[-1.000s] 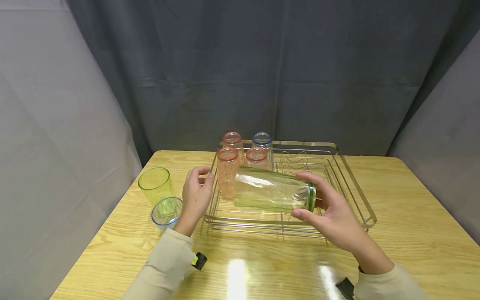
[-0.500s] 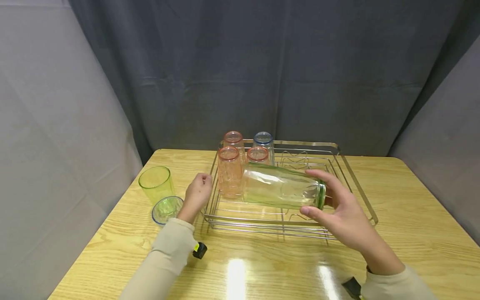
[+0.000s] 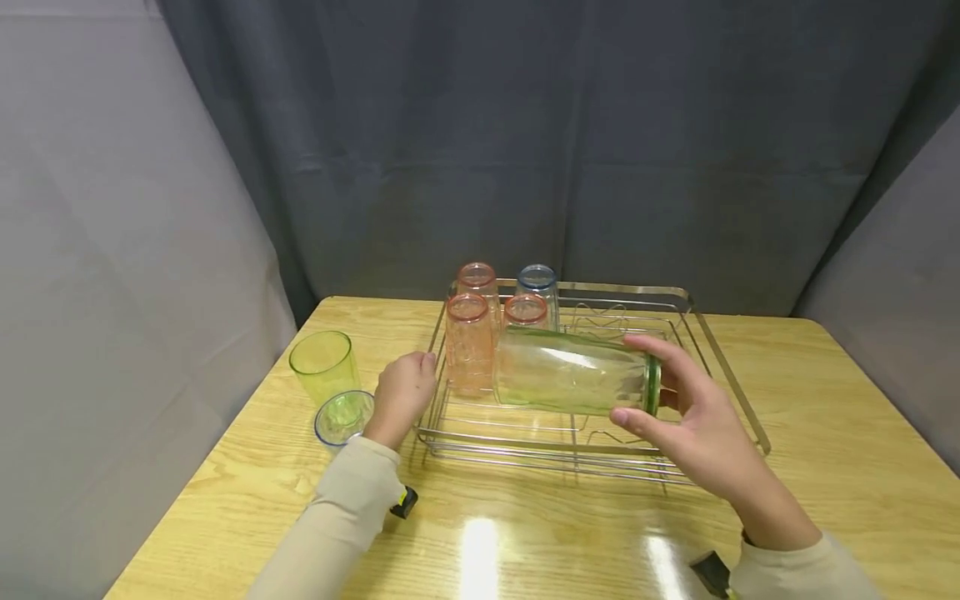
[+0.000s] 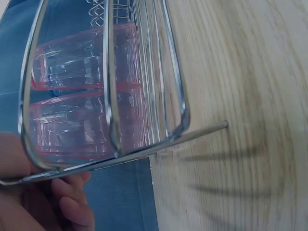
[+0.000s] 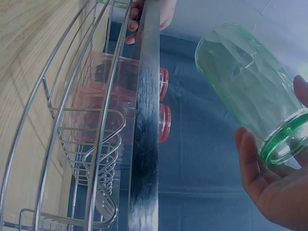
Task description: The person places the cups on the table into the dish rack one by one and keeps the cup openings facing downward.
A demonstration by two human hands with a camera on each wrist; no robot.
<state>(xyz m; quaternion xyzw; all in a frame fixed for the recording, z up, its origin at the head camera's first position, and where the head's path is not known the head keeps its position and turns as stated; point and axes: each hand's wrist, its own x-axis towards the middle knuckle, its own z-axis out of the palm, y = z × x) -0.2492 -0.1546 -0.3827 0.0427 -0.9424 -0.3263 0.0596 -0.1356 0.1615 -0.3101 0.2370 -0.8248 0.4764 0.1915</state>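
Note:
A green drinking glass point(image 3: 573, 371) lies sideways in the grip of my right hand point(image 3: 705, 425). Thumb and fingers hold it by its thick base, with the mouth pointing left over the wire dish rack point(image 3: 487, 439). In the right wrist view the glass point(image 5: 240, 72) is clear of the rack's flat rail point(image 5: 147, 115). My left hand point(image 3: 405, 392) is at the rack's left end, its fingers point(image 4: 74, 211) curled at the end rail in the left wrist view. Just right of it a pink glass point(image 3: 469, 350) stands upside down in the rack.
Two more pink glasses point(image 3: 477, 279) point(image 3: 527, 311) and a blue-rimmed one point(image 3: 538, 279) stand upside down in the rack's left part. Left of the rack, a yellow-green glass point(image 3: 322, 371) and another blue-rimmed glass point(image 3: 345, 417) stand mouth up on the wooden table point(image 3: 247, 467). Dark curtain point(image 3: 562, 150) hangs behind.
My right hand has carried the green glass a little to the right, and it lies more level. The fingers of my left hand have curled in at the rack's left rail.

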